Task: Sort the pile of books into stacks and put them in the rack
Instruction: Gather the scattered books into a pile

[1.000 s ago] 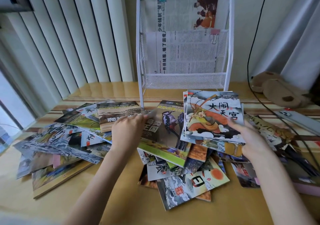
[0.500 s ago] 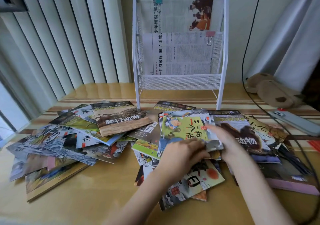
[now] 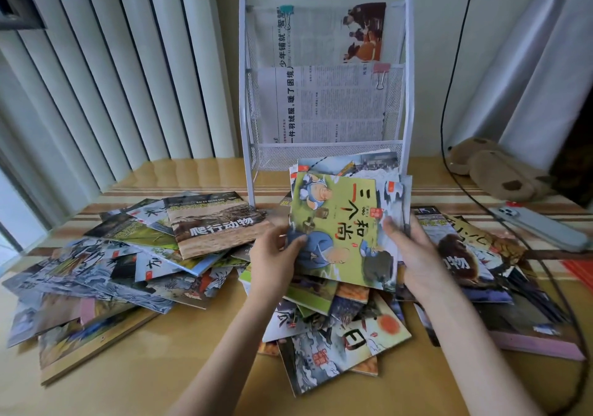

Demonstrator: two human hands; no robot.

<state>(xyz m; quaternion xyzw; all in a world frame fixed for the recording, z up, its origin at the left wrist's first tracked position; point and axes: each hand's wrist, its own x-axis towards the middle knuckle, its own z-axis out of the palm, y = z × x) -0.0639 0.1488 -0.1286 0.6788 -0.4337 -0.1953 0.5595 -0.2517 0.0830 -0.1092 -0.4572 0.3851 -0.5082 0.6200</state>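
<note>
Both grips, left hand (image 3: 277, 257) and right hand (image 3: 414, 249), now pinch a stack (image 3: 345, 223) of thin books lifted off the pile (image 3: 337, 335) beneath them, so it seems ready for the rack (image 3: 324, 156) just beyond.

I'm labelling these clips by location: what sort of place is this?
Probably a home room: a wooden table by vertical window blinds, a plush toy, and children's picture books held in both hands.
</note>
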